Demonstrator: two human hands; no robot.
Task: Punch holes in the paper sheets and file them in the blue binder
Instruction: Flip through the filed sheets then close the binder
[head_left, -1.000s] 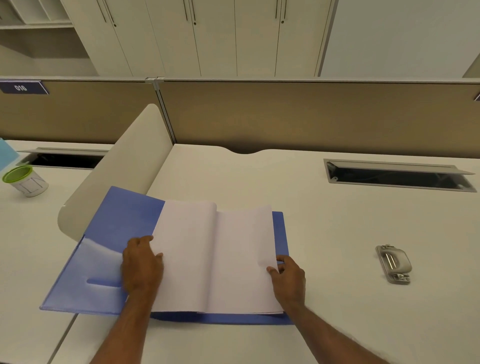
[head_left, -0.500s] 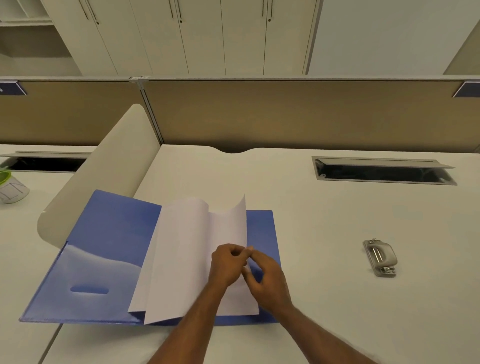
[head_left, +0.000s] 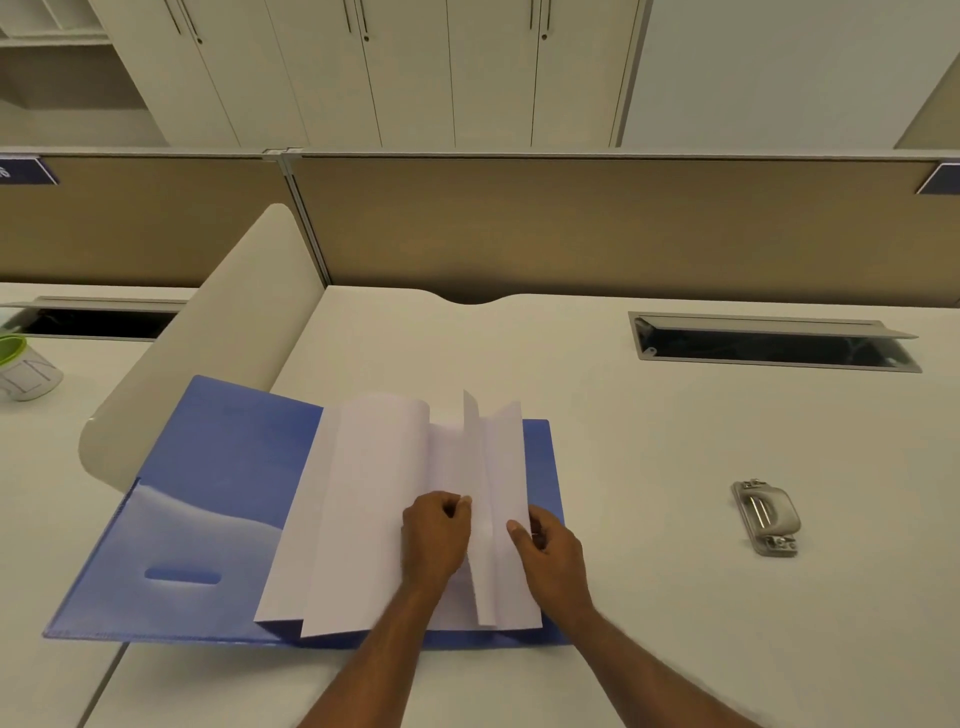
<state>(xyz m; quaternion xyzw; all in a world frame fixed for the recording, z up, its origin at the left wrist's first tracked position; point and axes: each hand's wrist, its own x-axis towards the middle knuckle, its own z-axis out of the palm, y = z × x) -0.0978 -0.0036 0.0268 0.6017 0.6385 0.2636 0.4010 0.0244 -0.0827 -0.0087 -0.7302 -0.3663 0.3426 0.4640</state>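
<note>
An open blue plastic binder (head_left: 208, 467) lay flat on the pale desk (head_left: 649, 441) in the lower left of the frame, its long axis running left to right and its spine running from the near edge toward the tan partition (head_left: 571, 223) at the back. The left cover spread over the seam onto the neighbouring desk, touching the foot of a rounded cream divider panel (head_left: 208, 353).

White paper sheets (head_left: 363, 493) rested on the binder's right half, their long axis pointing away from the person. The left-hand sheets curled over in a loose roll toward the left cover, while two or three sheets stood nearly upright in the middle, fanned apart.

The left hand (head_left: 436, 540) sat in the lower centre of the frame, fingers curled together and pinched on the near part of one upright sheet. The right hand (head_left: 550, 556), just to the right of it, had its thumb pressed against the rightmost sheet with the fingers tucked behind; whether it truly clamped the sheet cannot be told.

A grey metal hole punch (head_left: 766, 517) lay well apart at the right of the frame, its long axis pointing away from the person. A white cup with a green rim (head_left: 26, 364) stood at the left edge, and a recessed cable tray (head_left: 769, 340) sat at upper right.
</note>
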